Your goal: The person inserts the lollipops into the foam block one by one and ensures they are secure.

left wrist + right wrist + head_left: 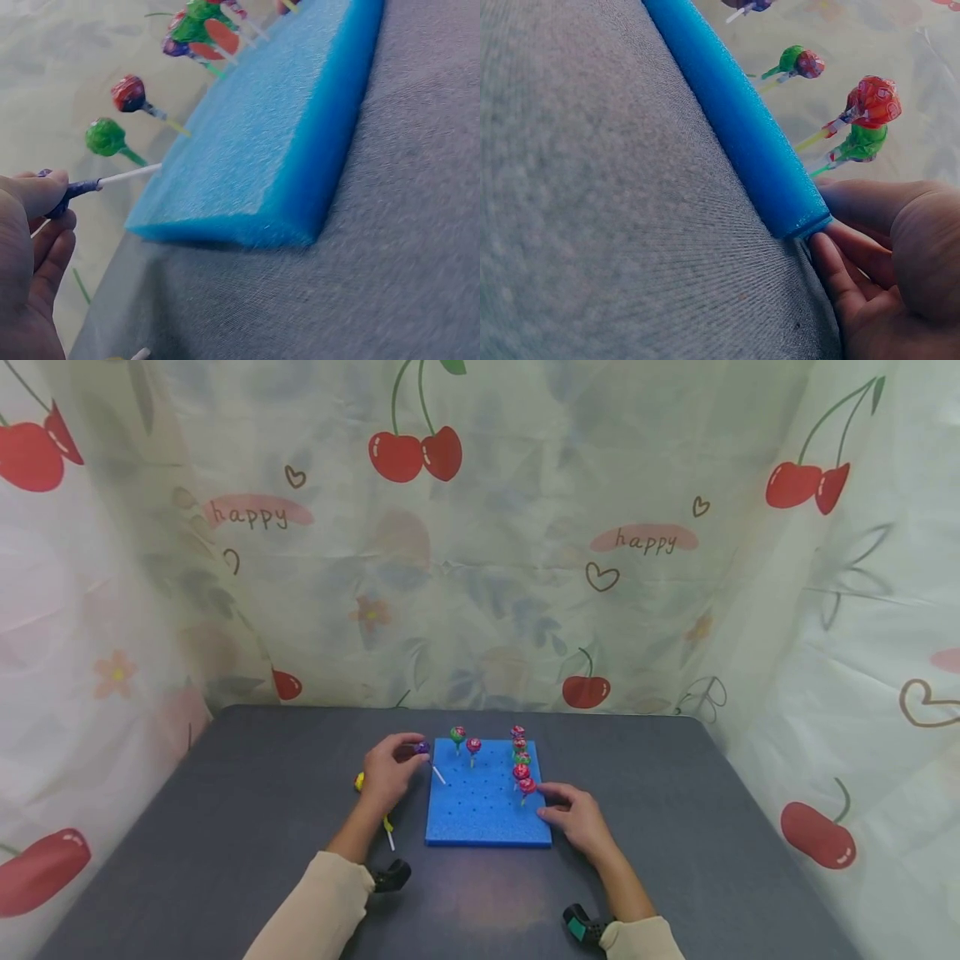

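My left hand (388, 772) pinches a purple-wrapped lollipop (422, 747) by its candy end at the left side of a blue foam board (480, 828). Its white stick points down toward the board; in the left wrist view the stick's tip reaches the board's edge, but I cannot tell whether it is in a hole. At the board's right edge, my right hand (581, 820) grips the foam between thumb and fingers. A green lollipop (457, 735) and a red one (473, 745) stand upright near the back left. Several lollipops (521, 772) form a row along the right side.
Left of the board, partly behind my left hand, lie a yellow lollipop (359, 782) and another yellow-wrapped one (387, 825) with a white stick. The dark grey table (645, 768) is backed by a cherry-print curtain (480, 610). Rows of small holes mark the board.
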Available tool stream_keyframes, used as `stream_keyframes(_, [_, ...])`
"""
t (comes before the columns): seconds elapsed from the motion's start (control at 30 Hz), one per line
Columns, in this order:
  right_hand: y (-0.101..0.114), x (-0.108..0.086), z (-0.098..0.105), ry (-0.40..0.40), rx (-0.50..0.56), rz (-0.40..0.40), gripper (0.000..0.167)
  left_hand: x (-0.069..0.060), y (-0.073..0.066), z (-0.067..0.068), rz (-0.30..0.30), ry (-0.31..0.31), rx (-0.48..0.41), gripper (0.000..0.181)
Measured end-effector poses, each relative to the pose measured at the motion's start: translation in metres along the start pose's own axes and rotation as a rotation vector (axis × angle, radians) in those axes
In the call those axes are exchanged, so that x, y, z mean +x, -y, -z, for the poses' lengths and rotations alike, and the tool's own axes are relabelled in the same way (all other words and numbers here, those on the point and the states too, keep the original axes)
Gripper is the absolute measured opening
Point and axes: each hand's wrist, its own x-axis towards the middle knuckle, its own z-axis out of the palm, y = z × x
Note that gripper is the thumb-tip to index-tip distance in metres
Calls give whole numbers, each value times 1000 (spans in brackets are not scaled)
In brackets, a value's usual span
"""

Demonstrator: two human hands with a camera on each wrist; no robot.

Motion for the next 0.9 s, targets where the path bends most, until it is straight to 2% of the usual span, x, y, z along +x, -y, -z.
stream_keyframes(0.3, [0,-1,-1,-3,-11,-2,34,-4,-4,-12,-117,2,67,20])
stream_keyframes(0.67, [1,-2,-1,0,-8,-4,34,-6,-14,-14,-318,28,209,22])
stream_keyframes(0.8, [1,-2,-1,3,-4,-8,34,-9,-20,-13,-350,56,231,22])
stream_keyframes(0.9, [1,-2,-1,6,-4,-2,34,-10,-24,-13,-366,73,215,21])
